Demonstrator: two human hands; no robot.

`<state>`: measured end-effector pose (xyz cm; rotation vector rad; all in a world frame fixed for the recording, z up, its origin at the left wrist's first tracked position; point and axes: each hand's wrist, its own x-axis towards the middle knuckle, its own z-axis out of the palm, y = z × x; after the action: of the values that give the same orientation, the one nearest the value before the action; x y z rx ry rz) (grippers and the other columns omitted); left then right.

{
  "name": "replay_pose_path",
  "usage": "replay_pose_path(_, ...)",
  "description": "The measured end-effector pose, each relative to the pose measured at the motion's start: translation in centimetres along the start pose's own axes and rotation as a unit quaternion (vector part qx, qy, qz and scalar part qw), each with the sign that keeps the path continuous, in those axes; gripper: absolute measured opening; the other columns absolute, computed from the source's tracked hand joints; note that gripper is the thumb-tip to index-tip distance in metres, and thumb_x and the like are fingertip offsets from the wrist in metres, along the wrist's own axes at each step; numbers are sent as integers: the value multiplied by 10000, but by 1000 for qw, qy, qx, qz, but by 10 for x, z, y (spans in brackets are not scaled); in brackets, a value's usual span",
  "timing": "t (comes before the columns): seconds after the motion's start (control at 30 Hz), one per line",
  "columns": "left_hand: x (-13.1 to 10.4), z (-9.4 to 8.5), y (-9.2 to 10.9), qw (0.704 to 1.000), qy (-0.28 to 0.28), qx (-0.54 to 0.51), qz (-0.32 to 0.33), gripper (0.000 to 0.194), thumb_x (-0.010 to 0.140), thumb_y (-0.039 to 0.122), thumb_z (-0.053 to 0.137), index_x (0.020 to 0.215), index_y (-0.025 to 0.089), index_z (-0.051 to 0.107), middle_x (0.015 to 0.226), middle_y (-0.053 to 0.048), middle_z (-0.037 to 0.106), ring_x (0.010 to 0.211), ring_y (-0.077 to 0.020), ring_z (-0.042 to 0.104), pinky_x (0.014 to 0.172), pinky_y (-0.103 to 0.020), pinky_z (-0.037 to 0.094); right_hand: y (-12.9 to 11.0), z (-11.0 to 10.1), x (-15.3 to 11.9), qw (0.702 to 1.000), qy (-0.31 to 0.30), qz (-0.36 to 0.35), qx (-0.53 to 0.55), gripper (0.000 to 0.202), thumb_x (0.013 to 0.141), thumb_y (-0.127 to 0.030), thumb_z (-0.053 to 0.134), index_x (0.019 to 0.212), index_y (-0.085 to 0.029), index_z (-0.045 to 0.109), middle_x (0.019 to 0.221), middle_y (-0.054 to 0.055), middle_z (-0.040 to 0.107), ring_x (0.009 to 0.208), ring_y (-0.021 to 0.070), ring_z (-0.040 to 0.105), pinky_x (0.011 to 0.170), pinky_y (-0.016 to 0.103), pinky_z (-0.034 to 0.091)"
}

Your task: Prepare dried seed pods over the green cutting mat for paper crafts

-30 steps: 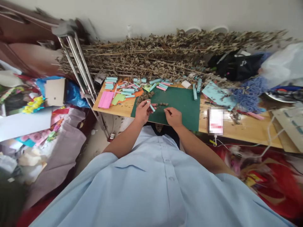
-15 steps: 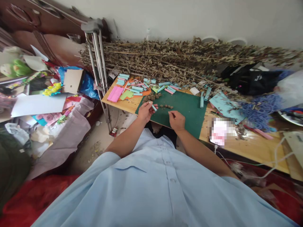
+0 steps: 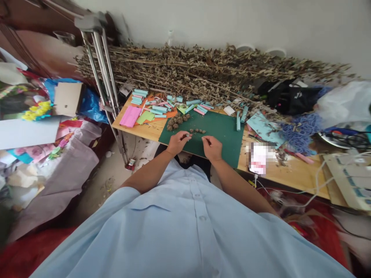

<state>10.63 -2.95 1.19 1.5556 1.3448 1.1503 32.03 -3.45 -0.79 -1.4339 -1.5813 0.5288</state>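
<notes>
My left hand [image 3: 177,143] is closed round a small paper tube [image 3: 188,135], whose end shows at the fingertips. To its right, my right hand [image 3: 212,148] is closed with thumb and fingertips pinched together; whatever it may hold is too small to make out. Both hands are over the near edge of a green mat [image 3: 224,131]. Beyond my left hand lies a heap of brown crumbly balls [image 3: 175,121], and a short row of smaller clumps [image 3: 198,131] lies between and beyond the hands.
Rolled blue and pink paper tubes [image 3: 159,109] lie along the table's back left. Dried plant stalks [image 3: 185,69] stretch behind. A crutch [image 3: 101,61] stands at the left. A lit phone [image 3: 257,159] with a cable and blue yarn [image 3: 301,131] lie right.
The view has shifted to the right. My left hand has turned, so the tube now shows its end instead of its side. My right hand stays pinched near the clumps.
</notes>
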Motion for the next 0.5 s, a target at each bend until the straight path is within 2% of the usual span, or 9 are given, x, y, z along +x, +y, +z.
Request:
replay_pose_path(0.13, 1, -2, 0, 999, -29, 13, 31, 163, 922, 280, 749, 1064, 200, 759, 1067, -67, 825, 973, -191, 755, 919, -319, 573, 2, -2, 5, 998, 54, 9, -18, 256, 948, -420, 616, 1002, -217, 762, 936, 82, 775, 777, 222, 676, 812, 401, 590)
replay_pose_path(0.2, 2, -3, 0, 998, -41, 8, 41, 159, 918, 280, 760, 1060, 209, 773, 1065, -70, 819, 1011, -202, 746, 957, -333, 566, 4, -3, 13, 996, 72, -21, -50, 238, 924, -385, 638, 1044, -216, 755, 1046, 105, 775, 887, 248, 692, 896, 449, 585)
replay_pose_path(0.33, 5, -4, 0, 998, -48, -3, 36, 133, 907, 307, 779, 1018, 237, 803, 1067, -77, 794, 1025, -210, 713, 1019, -360, 540, 5, -1, 32, 990, 14, -79, -116, 240, 871, -323, 713, 1090, -236, 759, 1185, 120, 775, 1167, 323, 667, 1089, 557, 501)
replay_pose_path(0.5, 8, -3, 0, 998, -52, -40, 27, 97, 851, 287, 830, 945, 269, 820, 962, -61, 772, 1015, -224, 678, 1039, -372, 520, 5, 6, 47, 986, -35, -84, -138, 277, 840, -266, 729, 1111, -231, 772, 1160, 117, 788, 1157, 330, 671, 1100, 564, 489)
